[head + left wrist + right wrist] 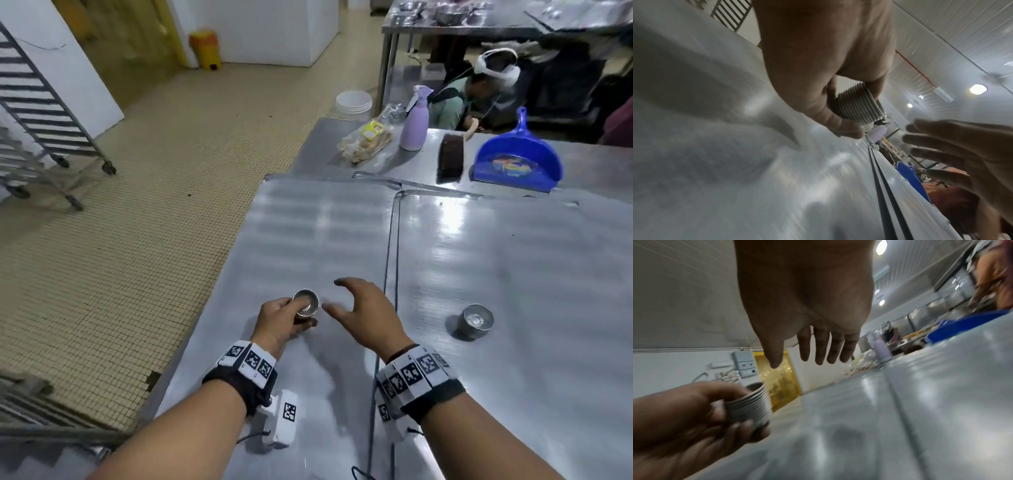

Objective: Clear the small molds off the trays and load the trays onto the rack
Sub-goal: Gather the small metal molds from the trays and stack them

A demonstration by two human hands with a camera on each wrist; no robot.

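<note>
My left hand grips a stack of small fluted metal molds just above the left tray. The stack's ridged side shows in the left wrist view and in the right wrist view, held between thumb and fingers. Beside it my right hand hovers with fingers spread and holds nothing. A second small stack of molds stands on the right tray. The wheeled tray rack stands on the floor at the far left.
At the back of the steel table lie a blue dustpan, a brush, a lilac spray bottle and a bag of bread. A person crouches behind the table. Tiled floor separates the table from the rack.
</note>
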